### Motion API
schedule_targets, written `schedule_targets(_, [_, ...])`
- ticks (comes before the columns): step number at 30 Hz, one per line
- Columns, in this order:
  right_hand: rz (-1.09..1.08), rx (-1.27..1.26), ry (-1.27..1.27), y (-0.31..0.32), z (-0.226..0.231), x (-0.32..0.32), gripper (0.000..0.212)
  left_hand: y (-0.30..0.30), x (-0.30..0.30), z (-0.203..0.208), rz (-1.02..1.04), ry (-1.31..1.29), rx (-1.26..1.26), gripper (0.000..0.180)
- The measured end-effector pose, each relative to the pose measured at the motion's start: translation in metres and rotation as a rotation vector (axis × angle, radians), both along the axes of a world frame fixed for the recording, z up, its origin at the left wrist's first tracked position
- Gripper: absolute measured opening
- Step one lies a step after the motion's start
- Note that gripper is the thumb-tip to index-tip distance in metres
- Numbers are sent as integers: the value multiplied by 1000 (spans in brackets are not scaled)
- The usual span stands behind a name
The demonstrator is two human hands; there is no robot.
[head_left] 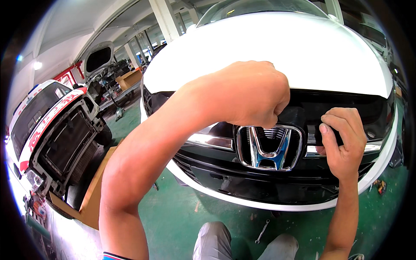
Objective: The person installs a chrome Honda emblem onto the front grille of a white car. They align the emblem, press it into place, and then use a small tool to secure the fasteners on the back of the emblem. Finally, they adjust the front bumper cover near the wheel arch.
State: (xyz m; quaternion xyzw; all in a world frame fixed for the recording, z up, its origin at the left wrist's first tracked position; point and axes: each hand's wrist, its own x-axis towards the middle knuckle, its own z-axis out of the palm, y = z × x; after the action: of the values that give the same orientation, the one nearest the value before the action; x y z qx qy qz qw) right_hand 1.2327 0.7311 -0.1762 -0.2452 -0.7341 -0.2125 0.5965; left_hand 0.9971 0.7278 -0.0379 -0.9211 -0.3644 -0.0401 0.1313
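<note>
At the front of the white car [277,47], between the closed hood edge and the bumper, sits the black grille panel [346,110] that both hands are working on. It carries a chrome emblem [269,147] at its centre and chrome trim strips [210,141] to either side.

Left hand [253,93]: closed into a fist at the upper edge of the panel, just above the emblem. The fingers curl under and out of sight (whether they grip the panel lip or a tool cannot be told).

Right hand [342,141]: fingers bent and hooked over the panel's upper edge to the right of the emblem, thumb lying along the front; it is closed on the panel rim.

Handling assessment: the panel appears to be moulded plastic, light but wide, stiff along its length and likely brittle at its clips and tabs. The chrome faces are smooth, slippery and easily scratched. Hold it by the upper rim at two points either side of the emblem, not by the emblem or trim.

A wrench [262,232] lies on the green floor [182,216] below the bumper. A second car [52,138], front stripped, stands to the left.
</note>
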Motion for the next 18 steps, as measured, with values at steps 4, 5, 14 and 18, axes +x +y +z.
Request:
schedule_targets(4, [-3,-6,-1,0,0,0,16,0,4,-1,-4,38,33,11])
schedule_targets(5, [-4,-6,1,0,-1,0,16,0,5,0,-5,36,17,11])
schedule_targets(14, [21,1,-2,1,0,2,16,7,-13,-8,-71,-93,-148,12])
schedule_targets(18, [34,1,17,1,0,0,16,6,-16,-8,-69,-105,-177,14])
